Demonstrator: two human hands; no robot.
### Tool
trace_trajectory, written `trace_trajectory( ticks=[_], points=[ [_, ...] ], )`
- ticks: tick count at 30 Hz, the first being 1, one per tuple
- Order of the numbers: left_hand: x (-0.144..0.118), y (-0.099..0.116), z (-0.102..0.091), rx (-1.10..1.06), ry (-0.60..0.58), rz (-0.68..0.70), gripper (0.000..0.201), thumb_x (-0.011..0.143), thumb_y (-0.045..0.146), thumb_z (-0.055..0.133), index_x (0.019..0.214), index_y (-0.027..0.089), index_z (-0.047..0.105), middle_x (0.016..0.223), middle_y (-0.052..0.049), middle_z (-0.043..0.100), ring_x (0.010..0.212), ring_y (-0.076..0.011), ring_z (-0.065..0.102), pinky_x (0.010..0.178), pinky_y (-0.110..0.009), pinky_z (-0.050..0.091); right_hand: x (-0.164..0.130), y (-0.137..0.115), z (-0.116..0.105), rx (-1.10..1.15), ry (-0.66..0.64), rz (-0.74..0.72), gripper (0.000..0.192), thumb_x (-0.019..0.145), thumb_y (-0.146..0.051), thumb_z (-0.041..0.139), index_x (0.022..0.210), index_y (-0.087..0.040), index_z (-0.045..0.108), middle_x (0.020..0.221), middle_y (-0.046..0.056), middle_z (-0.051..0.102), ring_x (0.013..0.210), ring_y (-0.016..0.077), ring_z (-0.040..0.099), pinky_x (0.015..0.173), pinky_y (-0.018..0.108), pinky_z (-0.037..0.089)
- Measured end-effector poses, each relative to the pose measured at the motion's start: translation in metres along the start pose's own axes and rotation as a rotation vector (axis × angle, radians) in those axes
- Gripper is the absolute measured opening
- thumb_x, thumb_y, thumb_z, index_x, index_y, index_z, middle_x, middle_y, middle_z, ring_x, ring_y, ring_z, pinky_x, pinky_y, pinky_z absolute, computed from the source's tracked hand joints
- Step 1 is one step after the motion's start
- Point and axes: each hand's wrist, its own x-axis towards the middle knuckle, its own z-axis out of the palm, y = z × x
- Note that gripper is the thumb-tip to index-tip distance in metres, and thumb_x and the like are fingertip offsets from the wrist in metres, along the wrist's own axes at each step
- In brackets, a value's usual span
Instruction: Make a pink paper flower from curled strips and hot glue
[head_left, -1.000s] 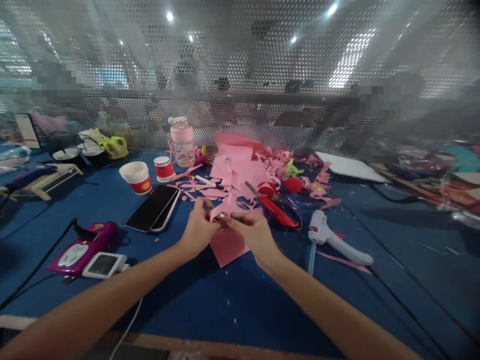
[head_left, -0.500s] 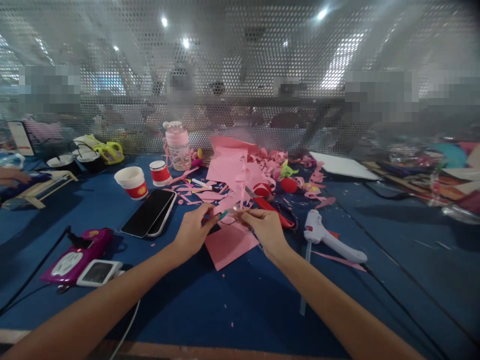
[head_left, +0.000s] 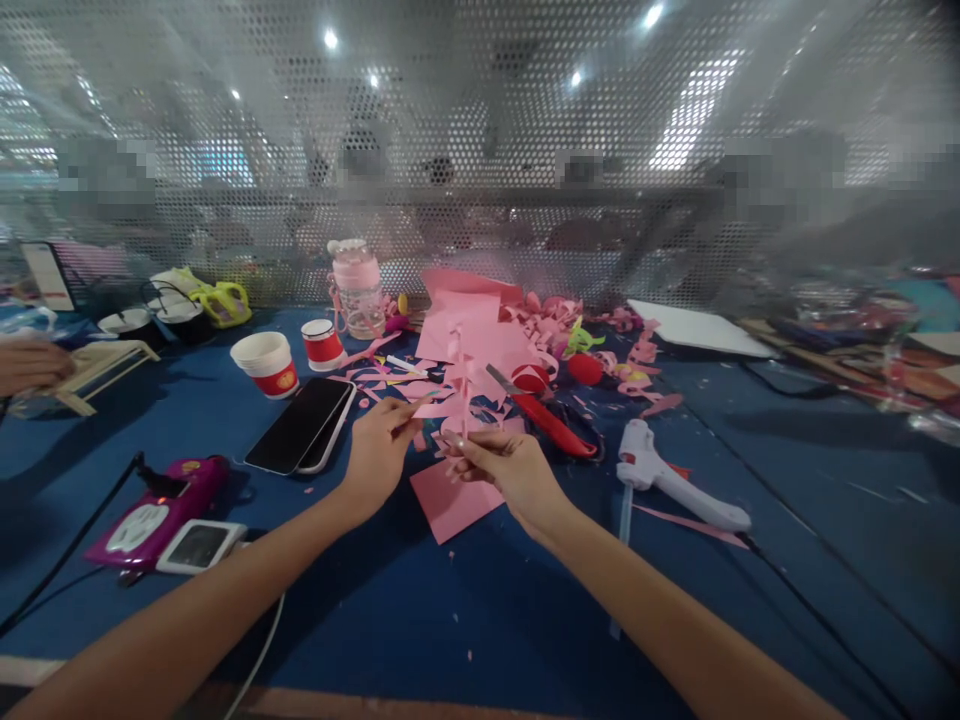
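My right hand (head_left: pixel 521 475) pinches the lower end of a thin pink paper strip (head_left: pixel 463 385), which stands up from the fingertips. Left of it, my left hand (head_left: pixel 381 450) has its thumb and fingers closed together; a trace of teal shows near the tips, too small to name. Below both hands lies a flat pink paper sheet (head_left: pixel 454 505). Red-handled scissors (head_left: pixel 555 425) rest just beyond my right hand, with pink paper scraps (head_left: pixel 555 320) heaped behind them.
A white glue gun (head_left: pixel 675 480) with a cord lies at right. At left are stacked paper cups (head_left: pixel 264 362), a red cup (head_left: pixel 322 345), a phone (head_left: pixel 300 425) and a purple power bank (head_left: pixel 161 510). Behind stands a pink bottle (head_left: pixel 357 290). Another person's hand (head_left: pixel 34 365) is at far left.
My hands have moved slightly apart. The teal piece between them no longer shows clearly. My right hand has turned and lowered a little, and the paper strip has shifted left with it.
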Motion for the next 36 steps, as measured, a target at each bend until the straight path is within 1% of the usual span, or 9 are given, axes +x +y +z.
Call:
trace_trajectory(
  ticks=[4, 11, 18, 21, 24, 27, 29, 32, 36],
  points=[
    [0.001, -0.002, 0.003, -0.228, -0.014, -0.22, 0.021, 0.07, 0.021, 0.062, 0.089, 0.017, 0.07, 0.076, -0.003, 0.069, 0.069, -0.0172, 0.059, 0.067, -0.029, 0.045, -0.001, 0.003, 0.004, 0.027, -0.017, 0.013, 0.023, 0.056, -0.031, 0.076, 0.07, -0.014, 0.073, 0.06, 0.005, 0.069, 0.047, 0.0096, 0.062, 0.052, 0.019, 0.052],
    [0.002, -0.005, 0.0, -0.073, 0.049, -0.072, 0.011, 0.071, 0.025, 0.062, 0.067, 0.019, 0.07, 0.084, -0.006, 0.058, 0.081, -0.0183, 0.051, 0.074, -0.032, 0.039, -0.001, 0.006, 0.007, 0.067, -0.024, 0.004, 0.023, 0.056, -0.033, 0.076, 0.071, -0.015, 0.073, 0.064, 0.006, 0.07, 0.046, 0.0089, 0.061, 0.05, 0.019, 0.051],
    [0.0, -0.004, 0.007, -0.431, -0.144, -0.257, 0.015, 0.071, 0.026, 0.058, 0.065, 0.015, 0.067, 0.063, -0.001, 0.058, 0.062, -0.0139, 0.052, 0.061, -0.027, 0.042, -0.002, 0.012, 0.008, 0.098, -0.016, -0.004, 0.024, 0.058, -0.032, 0.076, 0.076, -0.016, 0.073, 0.066, 0.005, 0.07, 0.049, 0.0097, 0.062, 0.052, 0.021, 0.053],
    [0.001, -0.004, 0.01, -0.475, -0.172, -0.259, 0.017, 0.071, 0.027, 0.057, 0.073, 0.014, 0.069, 0.076, -0.005, 0.064, 0.071, -0.0166, 0.055, 0.066, -0.029, 0.044, -0.002, 0.014, 0.008, 0.092, -0.011, -0.004, 0.022, 0.059, -0.032, 0.075, 0.073, -0.016, 0.073, 0.065, 0.005, 0.069, 0.049, 0.01, 0.062, 0.053, 0.022, 0.053],
    [0.001, -0.003, 0.007, -0.246, -0.121, -0.14, 0.016, 0.072, 0.028, 0.059, 0.069, 0.017, 0.07, 0.095, -0.008, 0.061, 0.088, -0.0201, 0.051, 0.076, -0.032, 0.041, -0.001, 0.014, 0.007, 0.083, 0.015, -0.002, 0.022, 0.058, -0.032, 0.075, 0.072, -0.016, 0.073, 0.064, 0.005, 0.069, 0.049, 0.0105, 0.062, 0.053, 0.022, 0.053],
    [0.001, 0.001, 0.002, 0.068, -0.139, -0.01, 0.02, 0.075, 0.03, 0.057, 0.066, 0.018, 0.07, 0.08, -0.006, 0.057, 0.075, -0.0174, 0.049, 0.067, -0.03, 0.037, 0.0, 0.013, 0.006, 0.074, 0.054, -0.009, 0.026, 0.057, -0.033, 0.076, 0.076, -0.015, 0.073, 0.065, 0.005, 0.069, 0.049, 0.0116, 0.063, 0.054, 0.024, 0.053],
    [0.0, 0.003, -0.001, 0.091, -0.212, 0.001, 0.023, 0.078, 0.031, 0.053, 0.069, 0.019, 0.071, 0.065, -0.002, 0.054, 0.061, -0.0137, 0.047, 0.058, -0.027, 0.034, -0.001, 0.013, 0.005, 0.07, 0.077, -0.01, 0.027, 0.056, -0.033, 0.076, 0.076, -0.015, 0.073, 0.064, 0.005, 0.069, 0.049, 0.0121, 0.063, 0.054, 0.025, 0.054],
    [-0.001, 0.004, 0.0, -0.042, -0.257, -0.126, 0.026, 0.077, 0.035, 0.054, 0.067, 0.017, 0.07, 0.052, 0.001, 0.054, 0.053, -0.0121, 0.046, 0.052, -0.024, 0.032, -0.001, 0.011, 0.005, 0.075, 0.1, -0.001, 0.027, 0.054, -0.033, 0.077, 0.073, -0.014, 0.072, 0.057, 0.004, 0.067, 0.048, 0.0125, 0.063, 0.054, 0.024, 0.054],
    [0.001, 0.001, 0.004, -0.313, -0.327, -0.244, 0.027, 0.075, 0.036, 0.054, 0.071, 0.014, 0.069, 0.063, -0.002, 0.064, 0.062, -0.015, 0.055, 0.057, -0.024, 0.039, -0.002, 0.009, 0.005, 0.056, 0.095, 0.002, 0.028, 0.055, -0.034, 0.076, 0.073, -0.013, 0.072, 0.057, 0.004, 0.067, 0.049, 0.0125, 0.063, 0.054, 0.024, 0.054]
  ],
)
